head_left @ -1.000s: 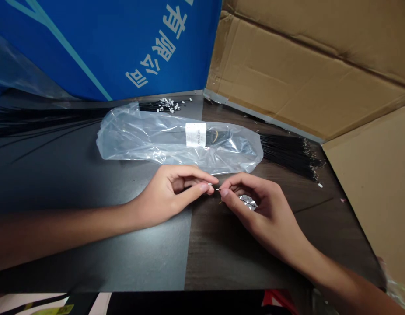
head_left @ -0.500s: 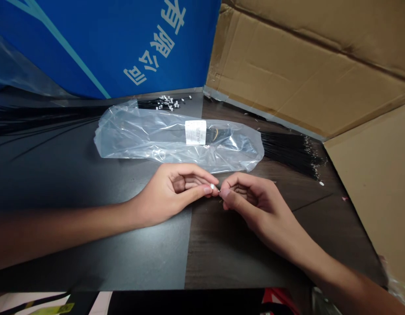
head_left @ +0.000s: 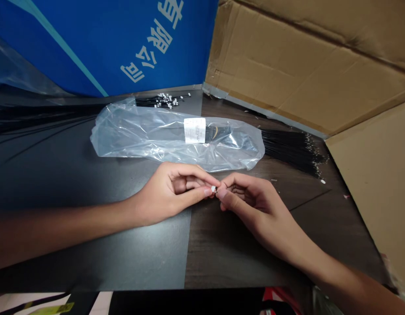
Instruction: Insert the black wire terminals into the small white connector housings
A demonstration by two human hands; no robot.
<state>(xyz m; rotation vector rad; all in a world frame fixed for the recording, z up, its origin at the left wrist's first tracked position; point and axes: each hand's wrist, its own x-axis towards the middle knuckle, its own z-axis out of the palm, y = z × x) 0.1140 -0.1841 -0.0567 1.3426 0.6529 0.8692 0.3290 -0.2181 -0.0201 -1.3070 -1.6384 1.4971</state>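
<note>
The connector is white plastic, the bag glossy film, the cardboard matt.

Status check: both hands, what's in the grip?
Left hand grip on small white connector; right hand pinched against it, hold unclear. Nothing in the way.

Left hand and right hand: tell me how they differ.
The left hand pinches a small white piece at its fingertips; the right hand closes up beside it, its grip unclear. The left hand is over a grey surface, the right hand over dark wood grain. Both are bare and curled.
</note>
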